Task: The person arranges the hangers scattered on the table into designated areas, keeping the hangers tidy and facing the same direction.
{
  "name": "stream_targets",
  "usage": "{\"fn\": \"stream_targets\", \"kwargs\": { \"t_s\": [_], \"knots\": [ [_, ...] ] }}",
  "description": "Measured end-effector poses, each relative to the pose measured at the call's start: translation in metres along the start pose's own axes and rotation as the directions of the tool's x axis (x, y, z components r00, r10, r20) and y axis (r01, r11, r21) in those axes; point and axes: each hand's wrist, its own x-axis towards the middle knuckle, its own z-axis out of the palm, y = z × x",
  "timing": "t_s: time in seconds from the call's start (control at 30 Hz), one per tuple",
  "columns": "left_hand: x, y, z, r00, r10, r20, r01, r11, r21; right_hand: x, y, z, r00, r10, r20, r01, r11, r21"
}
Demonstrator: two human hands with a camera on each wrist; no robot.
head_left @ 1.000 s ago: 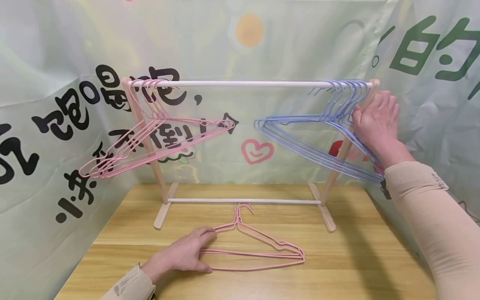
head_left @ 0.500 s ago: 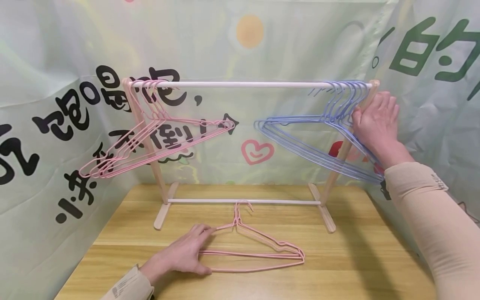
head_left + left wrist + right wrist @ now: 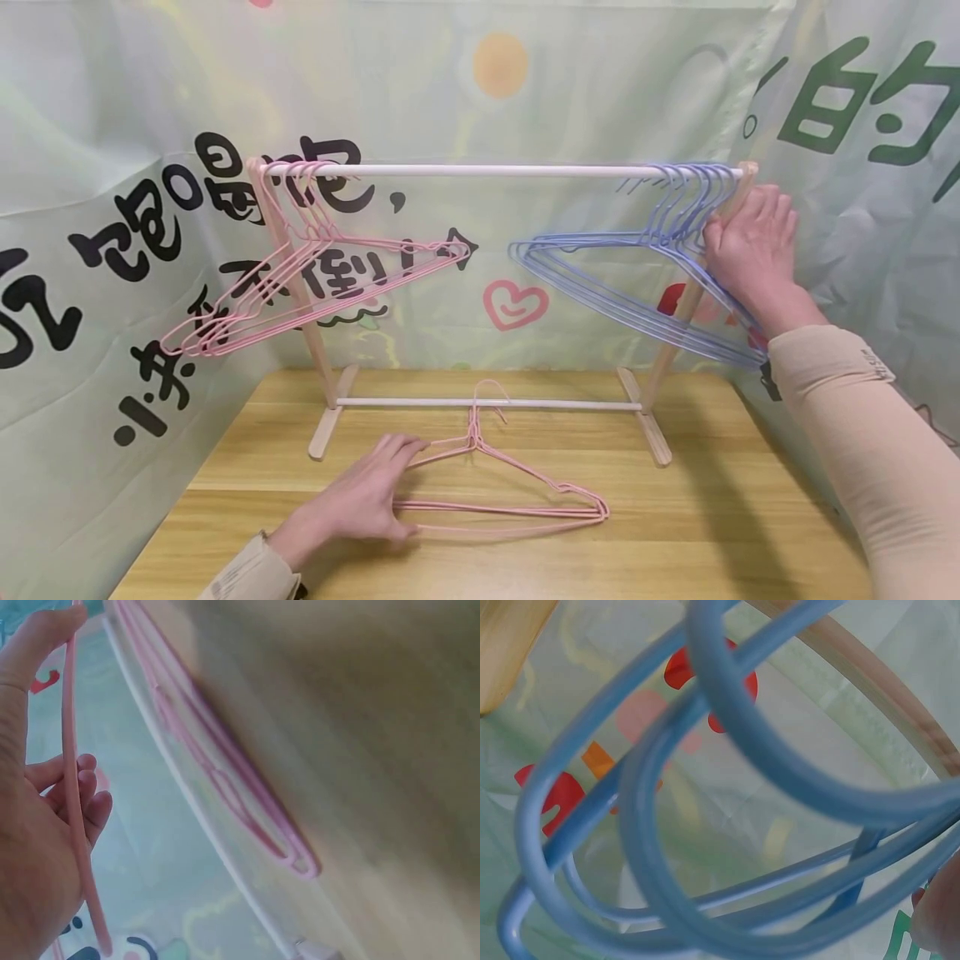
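Note:
My left hand (image 3: 360, 492) holds the left end of a pink clothes hanger (image 3: 70, 742), tilted up off the table with its hook raised. Thumb and fingers lie on either side of it in the left wrist view. Beneath it, more pink hangers (image 3: 225, 742) lie on the wooden table (image 3: 600, 558). At the upper right, my right hand (image 3: 753, 246) grips the right post (image 3: 686, 308) of a small clothes rack, beside several blue hangers (image 3: 585, 240). Their blue wire ends (image 3: 637, 817) fill the right wrist view, with one fingertip (image 3: 941, 915) at its edge.
Several pink hangers (image 3: 322, 239) hang at the left end of the rack's white top rail (image 3: 465, 170). A lower white rail (image 3: 420, 402) crosses close above the table, behind the lying hangers. A printed cloth (image 3: 420, 92) stands behind and on both sides.
My left hand has raised the upper pink hanger away from those below; its hook now stands above the lower rail. My right hand has stayed at the post.

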Motion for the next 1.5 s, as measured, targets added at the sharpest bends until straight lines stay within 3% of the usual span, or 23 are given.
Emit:
{"fn": "stream_targets", "kwargs": {
  "t_s": [0.27, 0.47, 0.8, 1.0, 1.23, 1.5],
  "knots": [
    [0.001, 0.0, -0.019, 0.998, -0.001, -0.066, 0.002, 1.0, 0.017, -0.001, 0.0, 0.0, 1.0, -0.001, -0.003, 0.001, 1.0, -0.001],
    [0.001, -0.005, -0.04, 0.986, 0.025, -0.164, -0.017, 0.999, 0.051, 0.0, 0.0, 0.0, 1.0, 0.0, -0.004, 0.0, 1.0, -0.001],
    [0.006, -0.019, -0.088, 0.934, 0.091, -0.344, -0.025, 0.981, 0.192, 0.001, -0.001, 0.0, 1.0, 0.009, 0.011, -0.009, 1.0, 0.005],
    [0.01, -0.022, -0.118, 0.901, 0.152, -0.406, -0.05, 0.967, 0.251, 0.001, -0.001, 0.0, 1.0, 0.011, 0.012, -0.011, 1.0, 0.007],
    [0.017, -0.023, -0.149, 0.875, 0.158, -0.458, -0.026, 0.959, 0.281, -0.001, 0.0, 0.0, 1.0, 0.003, -0.005, -0.003, 1.0, 0.013],
    [0.028, -0.022, -0.173, 0.817, 0.191, -0.543, 0.006, 0.94, 0.34, -0.001, 0.0, 0.0, 1.0, 0.001, -0.006, -0.001, 1.0, 0.016]
  ]
}}
